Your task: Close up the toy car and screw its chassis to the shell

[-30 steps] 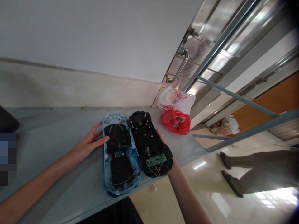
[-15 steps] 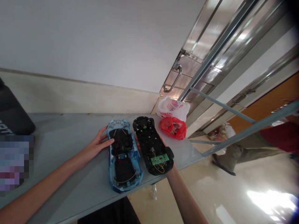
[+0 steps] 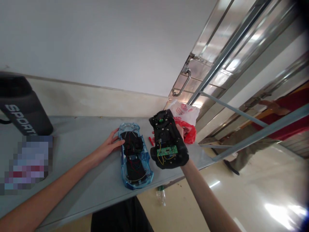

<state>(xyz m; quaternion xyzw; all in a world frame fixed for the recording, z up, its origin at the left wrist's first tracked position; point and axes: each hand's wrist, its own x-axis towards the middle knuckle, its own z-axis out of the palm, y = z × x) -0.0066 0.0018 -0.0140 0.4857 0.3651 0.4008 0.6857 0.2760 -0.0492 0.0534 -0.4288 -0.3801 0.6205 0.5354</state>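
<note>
A blue toy car body shell (image 3: 136,161) lies upside down on the grey table (image 3: 72,154), with black parts and red wires inside. My left hand (image 3: 109,146) rests flat against its left side, fingers apart. My right hand (image 3: 184,151) grips a black toy car chassis (image 3: 167,143) and holds it lifted above the table, tilted; a green circuit board with yellow wires shows on it. The hand is mostly hidden behind the chassis. A small red piece (image 3: 151,140) lies on the table between the two car parts.
A red plastic bag (image 3: 189,132) and a white printed bag (image 3: 184,111) sit at the table's far right end. A black sports bottle (image 3: 23,108) stands at the left. A steel door with a handle (image 3: 183,82) is behind. Another person walks on the shiny floor at right.
My right hand has lifted the black chassis off the table and tilted it, uncovering the small red piece. The left hand stays on the blue shell. The person at right has walked further away.
</note>
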